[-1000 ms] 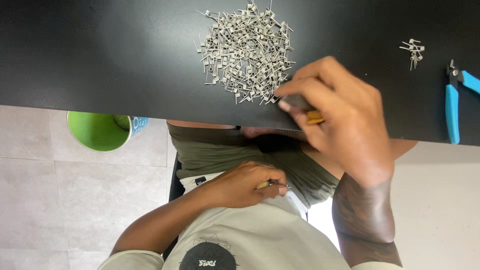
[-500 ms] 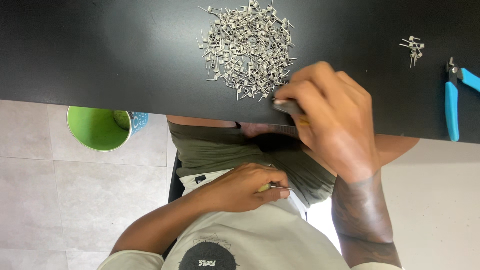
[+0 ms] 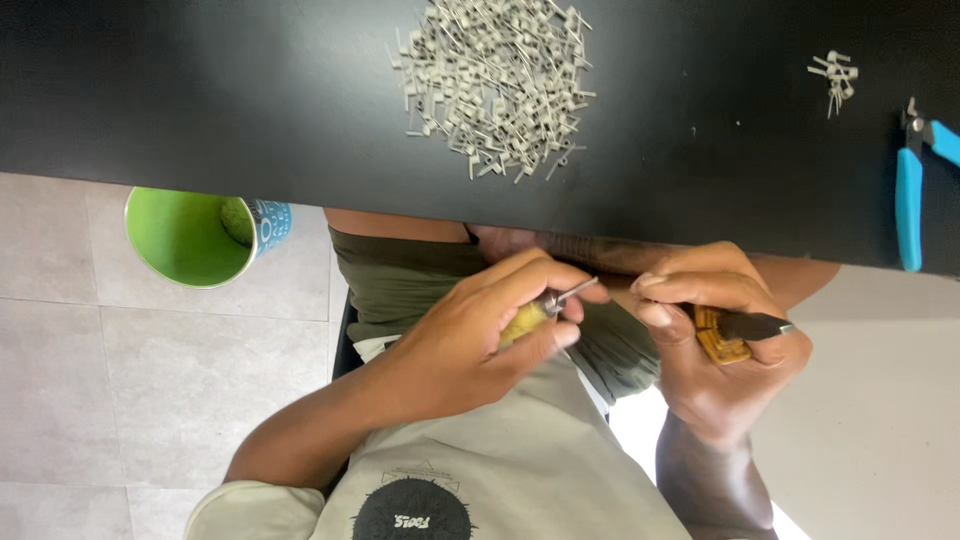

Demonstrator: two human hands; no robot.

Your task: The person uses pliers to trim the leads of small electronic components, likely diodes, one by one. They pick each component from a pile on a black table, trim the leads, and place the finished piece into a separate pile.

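Yellow-handled tool point(image 3: 535, 315) is clamped in my left hand point(image 3: 470, 340), metal tip pointing right at the small brown part point(image 3: 722, 338) pinched tight in my right hand point(image 3: 715, 350), both held close together just below the black table point(image 3: 200, 90) edge.

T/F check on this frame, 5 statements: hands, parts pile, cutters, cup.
1. The left hand holds a small yellow-handled tool. True.
2. The right hand rests on the big pile of grey parts. False: it is off the black table, below its edge, gripping a dark-tipped tool.
3. The blue-handled cutters lie untouched on the table. True.
4. The green cup stands on the table. False: it is beyond the table's edge, over the tiled floor.
5. A small cluster of parts lies apart from the pile. True.
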